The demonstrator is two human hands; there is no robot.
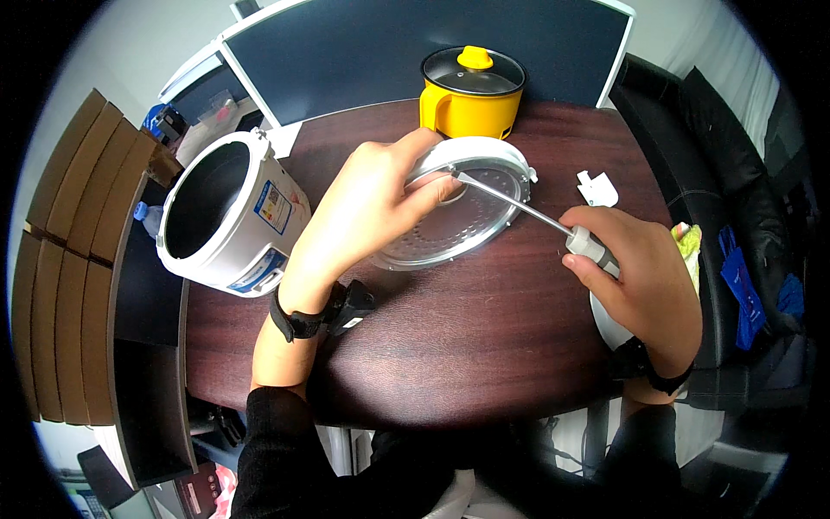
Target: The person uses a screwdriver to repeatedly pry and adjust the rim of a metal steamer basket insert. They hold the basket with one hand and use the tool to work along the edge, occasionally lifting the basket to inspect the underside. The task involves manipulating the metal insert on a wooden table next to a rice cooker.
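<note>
My left hand [367,203] grips the rim of a rice cooker lid [471,227], which is tilted so that its perforated metal inner side shows. My right hand [644,272] is closed around the grey handle of a screwdriver [529,212]. The metal shaft slants up to the left, and its tip meets the lid's edge beside my left thumb. Fingers hide exactly what the tip touches. To the left stands the white rice cooker body [294,195], uncovered, its dark inside showing. A small white plastic piece [598,189] lies on the table beyond my right hand.
A yellow pot [475,105] with a glass lid stands at the back of the dark wooden table [432,346], before a partition [363,60]. Under my right hand are a white object [608,322], partly hidden, and a yellow-green cloth [689,242]. Cardboard boxes [73,190] are stacked at left.
</note>
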